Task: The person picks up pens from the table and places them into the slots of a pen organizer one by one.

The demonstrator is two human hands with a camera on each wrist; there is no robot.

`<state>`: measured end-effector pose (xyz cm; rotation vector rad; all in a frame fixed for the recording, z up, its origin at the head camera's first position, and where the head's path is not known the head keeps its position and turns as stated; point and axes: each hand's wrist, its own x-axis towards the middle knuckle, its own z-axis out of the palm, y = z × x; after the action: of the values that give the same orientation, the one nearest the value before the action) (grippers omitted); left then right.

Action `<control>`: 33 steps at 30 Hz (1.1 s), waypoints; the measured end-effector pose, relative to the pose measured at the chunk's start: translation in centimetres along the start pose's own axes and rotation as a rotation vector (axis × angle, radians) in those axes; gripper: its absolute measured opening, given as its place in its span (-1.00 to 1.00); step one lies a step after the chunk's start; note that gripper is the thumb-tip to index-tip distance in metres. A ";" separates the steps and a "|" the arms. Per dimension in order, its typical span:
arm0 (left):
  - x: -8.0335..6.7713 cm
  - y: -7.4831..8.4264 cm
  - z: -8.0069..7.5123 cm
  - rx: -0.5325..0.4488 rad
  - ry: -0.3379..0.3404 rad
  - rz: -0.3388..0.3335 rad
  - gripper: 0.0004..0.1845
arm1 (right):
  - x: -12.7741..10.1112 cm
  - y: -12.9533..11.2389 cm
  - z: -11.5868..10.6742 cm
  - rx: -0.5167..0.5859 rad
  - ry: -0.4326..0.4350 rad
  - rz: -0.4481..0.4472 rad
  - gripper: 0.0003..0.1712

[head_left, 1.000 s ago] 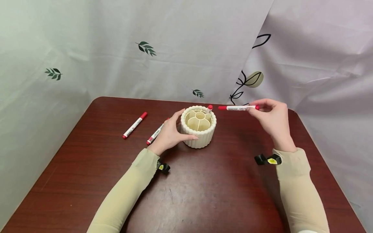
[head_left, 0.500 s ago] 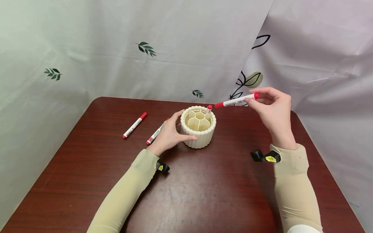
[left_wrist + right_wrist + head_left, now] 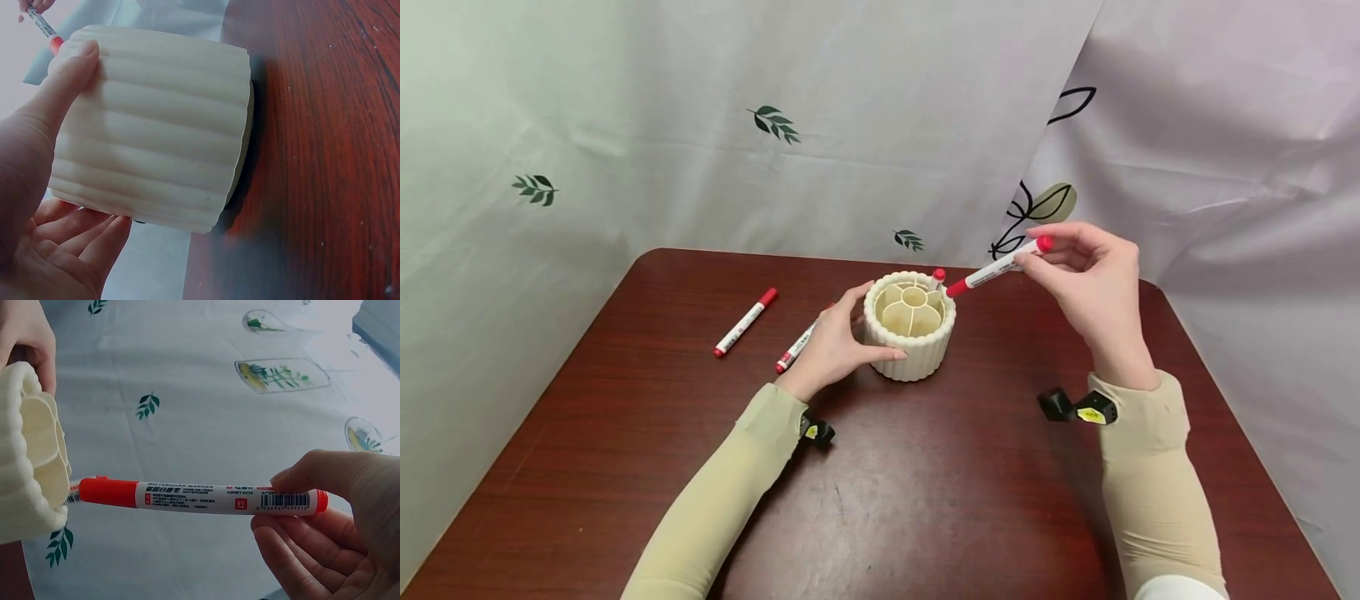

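Right hand: the right hand pinches a red-capped marker by its rear end, thumb and fingertips closed round the barrel; the marker slants down and left, its red cap just at the far right rim of the holder, whether touching it I cannot tell.
Left hand: the left hand cups the near-left wall of the cream ribbed holder, thumb along the front, fingers curled round the back; the grip is plain.
Holder: it stands upright on the dark wooden table, between the two hands; its inside is split into petal-shaped compartments round a centre tube; a second marker stands in a far compartment, only its red top showing.
Loose markers: one lying marker rests well left of the holder; another lying marker lies just behind the left hand, partly hidden by it.
Left wrist view: it shows the ribbed wall of the holder close up, the thumb pressed flat on it, and the marker tip at the far rim; the compartments are hidden here.
Right wrist view: it shows the printed label and barcode on the marker, the fingers under it, and the cap level with the holder rim; the table barely shows.
Backdrop: a leaf-printed cloth hangs behind the table.
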<state>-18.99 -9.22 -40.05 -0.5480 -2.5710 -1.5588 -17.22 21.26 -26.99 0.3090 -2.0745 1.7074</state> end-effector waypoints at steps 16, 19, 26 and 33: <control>0.0 0.1 -0.1 0.002 -0.002 0.002 0.20 | -0.8 1.5 2.9 -0.127 -0.174 0.032 -0.67; 0.0 0.1 -0.1 0.000 -0.001 0.011 0.19 | -0.9 2.2 3.5 -0.144 -0.207 0.048 -0.68; -0.1 -0.1 0.0 -0.007 -0.003 0.011 0.18 | -1.2 3.9 4.7 -0.223 -0.263 0.060 -0.70; -0.2 -0.1 0.1 -0.014 0.003 0.012 0.15 | -1.7 5.0 5.3 -0.220 -0.295 0.066 -0.72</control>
<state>-18.79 -9.26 -40.24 -0.5613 -2.5516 -1.5744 -18.86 17.01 -32.92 0.4493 -2.4864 1.5250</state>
